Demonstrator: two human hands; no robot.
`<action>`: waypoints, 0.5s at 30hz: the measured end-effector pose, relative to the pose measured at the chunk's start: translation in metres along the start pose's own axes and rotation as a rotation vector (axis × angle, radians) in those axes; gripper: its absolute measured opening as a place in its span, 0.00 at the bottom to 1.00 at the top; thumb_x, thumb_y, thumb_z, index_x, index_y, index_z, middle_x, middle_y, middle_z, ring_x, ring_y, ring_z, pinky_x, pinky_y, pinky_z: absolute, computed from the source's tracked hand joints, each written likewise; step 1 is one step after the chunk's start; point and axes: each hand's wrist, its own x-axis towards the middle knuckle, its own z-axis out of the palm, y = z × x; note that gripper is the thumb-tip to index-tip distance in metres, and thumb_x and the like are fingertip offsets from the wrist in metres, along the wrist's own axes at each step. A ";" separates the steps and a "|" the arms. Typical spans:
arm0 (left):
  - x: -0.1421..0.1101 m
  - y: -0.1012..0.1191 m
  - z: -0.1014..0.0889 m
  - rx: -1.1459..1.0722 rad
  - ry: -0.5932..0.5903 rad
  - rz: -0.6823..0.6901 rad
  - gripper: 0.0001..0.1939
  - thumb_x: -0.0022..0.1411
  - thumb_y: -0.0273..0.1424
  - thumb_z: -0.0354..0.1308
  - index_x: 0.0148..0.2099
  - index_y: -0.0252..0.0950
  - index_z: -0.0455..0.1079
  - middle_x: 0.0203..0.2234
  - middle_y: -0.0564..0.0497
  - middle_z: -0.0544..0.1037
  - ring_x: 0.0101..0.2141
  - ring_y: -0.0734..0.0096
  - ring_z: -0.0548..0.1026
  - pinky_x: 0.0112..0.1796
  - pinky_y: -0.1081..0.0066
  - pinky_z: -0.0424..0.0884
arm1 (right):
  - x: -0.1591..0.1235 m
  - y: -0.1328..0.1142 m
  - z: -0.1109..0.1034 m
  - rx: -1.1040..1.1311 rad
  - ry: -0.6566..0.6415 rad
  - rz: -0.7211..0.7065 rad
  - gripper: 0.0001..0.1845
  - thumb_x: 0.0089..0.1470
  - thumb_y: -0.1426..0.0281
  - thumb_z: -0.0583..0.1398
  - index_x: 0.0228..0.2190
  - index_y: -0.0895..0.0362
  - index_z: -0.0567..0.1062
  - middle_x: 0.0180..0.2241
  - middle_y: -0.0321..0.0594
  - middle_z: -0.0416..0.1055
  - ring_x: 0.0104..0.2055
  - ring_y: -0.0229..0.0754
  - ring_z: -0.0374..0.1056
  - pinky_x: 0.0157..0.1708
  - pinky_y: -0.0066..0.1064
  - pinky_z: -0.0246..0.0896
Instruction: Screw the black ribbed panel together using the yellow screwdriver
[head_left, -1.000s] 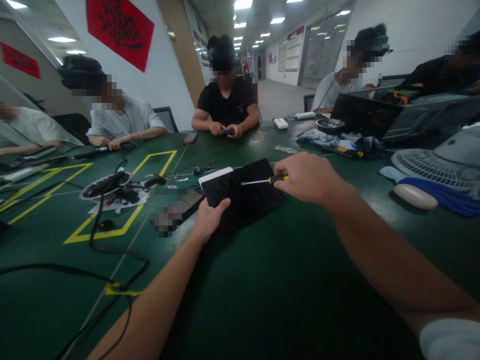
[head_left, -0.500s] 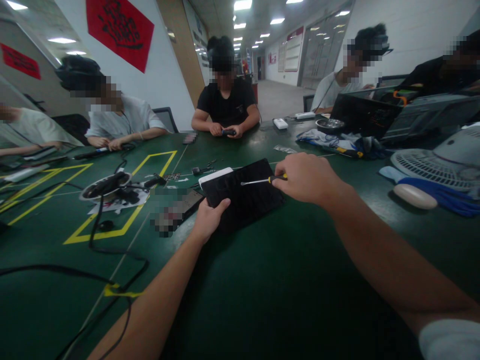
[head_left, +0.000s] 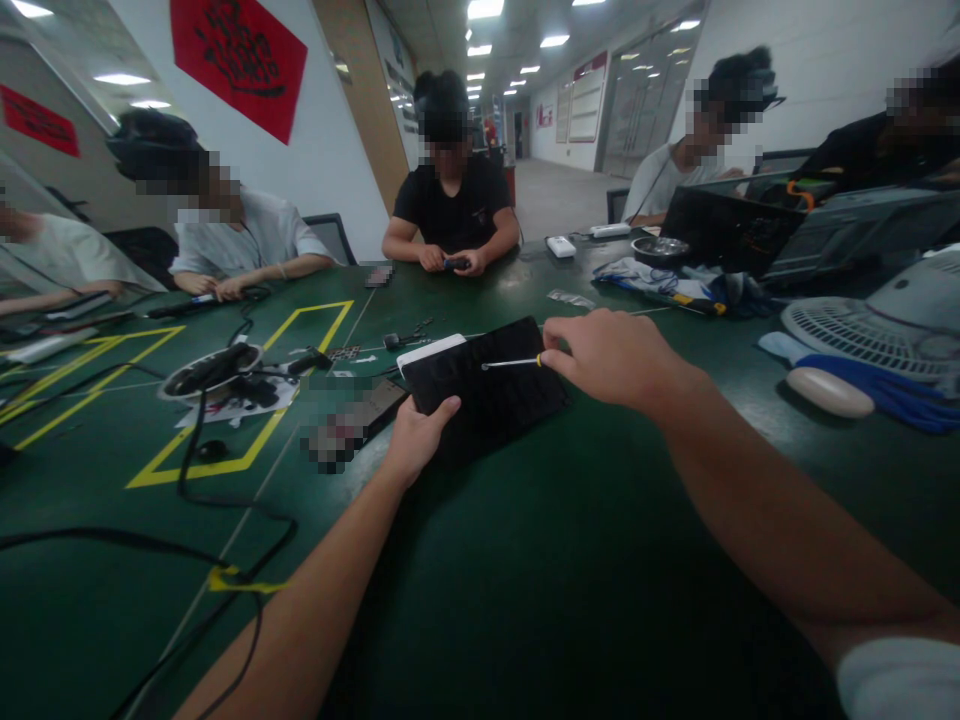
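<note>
In the head view, a flat black rectangular panel [head_left: 499, 405] is tilted above the green table, its exact kind unclear. My left hand [head_left: 418, 432] grips its left edge, thumb on the face and the other fingers hidden behind. My right hand [head_left: 607, 355] is closed round the handle of a screwdriver [head_left: 514, 363]. Its metal shaft points left, and the tip lies at the panel's upper middle. Most of the handle is hidden by the fingers. Behind the panel's upper left edge a white object [head_left: 431, 350] shows in part.
Left of the panel lies a partly blurred flat item [head_left: 375, 410]. Farther left are a round dish of dark parts [head_left: 214, 370], black cables [head_left: 187, 480] and yellow tape [head_left: 191, 470]. To the right lie a fan [head_left: 862, 335], a computer mouse [head_left: 830, 392] and blue gloves [head_left: 911, 400]. Several people sit around the table.
My right hand's fingers have shifted round the screwdriver handle, covering more of it. The tip, the panel and my left hand stay in nearly the same place.
</note>
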 end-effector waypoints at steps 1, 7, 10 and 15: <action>0.000 0.000 0.000 0.002 -0.001 0.001 0.30 0.46 0.43 0.78 0.50 0.35 0.79 0.45 0.41 0.86 0.48 0.46 0.83 0.55 0.47 0.76 | 0.000 0.001 0.000 0.003 -0.003 -0.009 0.19 0.68 0.57 0.53 0.48 0.50 0.80 0.43 0.51 0.81 0.44 0.61 0.76 0.37 0.43 0.61; 0.000 0.000 0.001 -0.016 -0.005 -0.003 0.31 0.46 0.44 0.78 0.51 0.35 0.78 0.47 0.41 0.86 0.49 0.46 0.83 0.55 0.48 0.77 | 0.000 0.001 0.000 0.016 -0.060 -0.059 0.18 0.69 0.58 0.51 0.49 0.49 0.77 0.42 0.50 0.80 0.43 0.59 0.76 0.37 0.42 0.61; -0.001 0.001 0.001 -0.014 0.004 -0.009 0.31 0.45 0.44 0.78 0.51 0.36 0.79 0.47 0.41 0.86 0.49 0.46 0.83 0.54 0.48 0.77 | 0.000 0.000 0.002 0.017 -0.068 -0.031 0.20 0.69 0.55 0.53 0.52 0.52 0.74 0.45 0.52 0.80 0.45 0.59 0.76 0.39 0.42 0.63; -0.001 0.002 0.001 -0.001 -0.002 0.004 0.30 0.47 0.43 0.78 0.51 0.35 0.79 0.47 0.41 0.86 0.49 0.46 0.83 0.56 0.47 0.76 | 0.001 0.003 0.005 0.047 -0.072 -0.025 0.25 0.59 0.56 0.64 0.53 0.54 0.71 0.47 0.51 0.79 0.45 0.58 0.75 0.39 0.41 0.63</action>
